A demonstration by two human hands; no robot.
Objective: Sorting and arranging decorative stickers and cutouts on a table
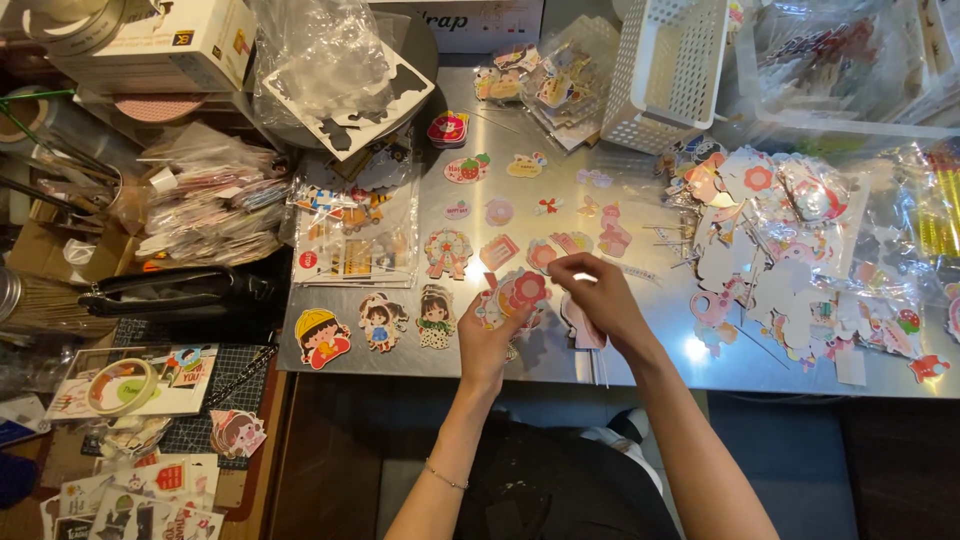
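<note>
My left hand point(487, 340) holds a small fan of paper cutout toppers point(520, 293), with a red flower shape on top, above the front edge of the shiny metal table point(620, 350). My right hand point(597, 295) pinches at the top of that bunch with thumb and forefinger, and more pink cutouts on thin sticks point(585, 335) hang under its palm. Three cartoon child cutouts point(378, 322) lie flat just left of my left hand. Small pink and red cutouts point(498, 250) are laid out in rows behind my hands.
A big loose heap of cutouts and plastic bags point(790, 240) fills the table's right side. A white slatted basket point(665, 70) stands at the back. Bagged sticker sheets point(352, 225) lie at the left, with a black stapler point(180, 292), tape roll point(122, 385) and boxes on the side bench.
</note>
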